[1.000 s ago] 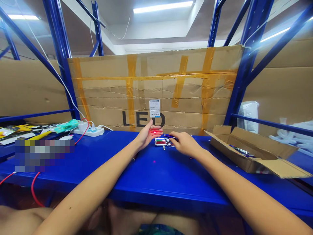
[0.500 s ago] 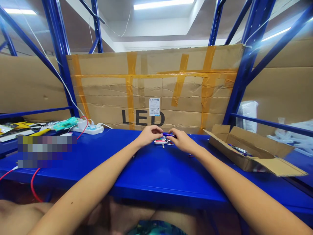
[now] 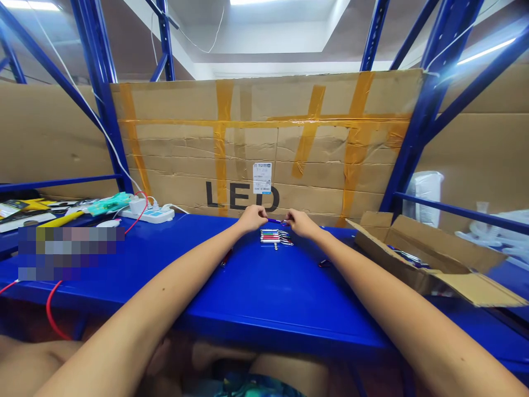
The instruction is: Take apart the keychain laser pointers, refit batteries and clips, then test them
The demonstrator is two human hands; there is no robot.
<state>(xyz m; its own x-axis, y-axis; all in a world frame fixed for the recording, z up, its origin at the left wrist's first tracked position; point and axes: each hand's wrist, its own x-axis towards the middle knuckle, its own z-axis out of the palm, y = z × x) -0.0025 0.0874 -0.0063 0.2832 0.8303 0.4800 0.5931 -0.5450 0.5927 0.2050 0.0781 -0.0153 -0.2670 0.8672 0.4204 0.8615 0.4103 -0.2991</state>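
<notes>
Between my hands, a slim blue pen-like item (image 3: 274, 221) is held level, just above the far part of the blue table (image 3: 256, 292). My left hand (image 3: 253, 218) pinches its left end, and the fingers of my right hand (image 3: 301, 223) are closed at its right end. Right below lies a row of similar slim pieces (image 3: 273, 237) in white, green, red and blue, stacked side by side with shiny metal ends to the right. A tiny silvery bit (image 3: 276, 247) rests in front of the row. The exact kind of these pieces is too small to tell.
An open cardboard box (image 3: 397, 253) with more slim metallic pieces stands right. A small dark item (image 3: 325, 264) lies near my right forearm, another (image 3: 225, 258) by my left. A white power strip (image 3: 155, 214) and tools sit left; a large cardboard sheet (image 3: 185, 149) stands behind.
Both hands have lifted slightly and drawn back from the row with the blue item, uncovering more of the row. The view has shifted slightly.
</notes>
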